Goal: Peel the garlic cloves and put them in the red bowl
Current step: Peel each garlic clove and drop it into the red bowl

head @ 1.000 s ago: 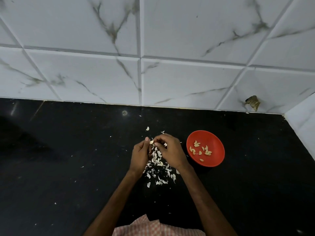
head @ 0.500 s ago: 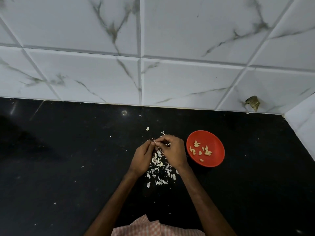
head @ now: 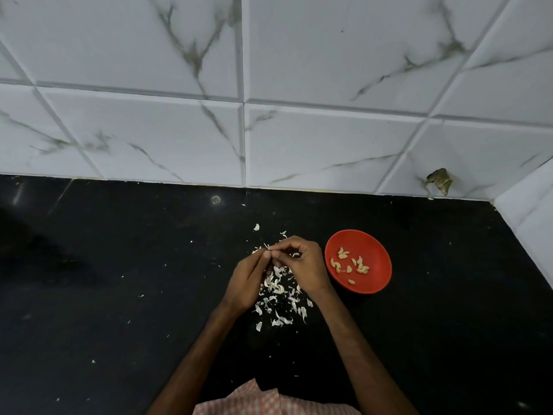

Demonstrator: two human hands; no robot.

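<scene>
Pinching the garlic clove (head: 269, 249) with left hand (head: 247, 283) and right hand (head: 302, 265) fingers, I should peel in short pulls, red bowl (head: 375, 278) waiting at three o'clock.

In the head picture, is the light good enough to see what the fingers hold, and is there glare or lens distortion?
Head view: dim light; the black counter hides detail, with a glare spot near the wall. Head view: the wide lens splays the tile joints outward. Head view: what the left hand and right hand pinch is too small to tell; the red bowl reads clearly.
</scene>
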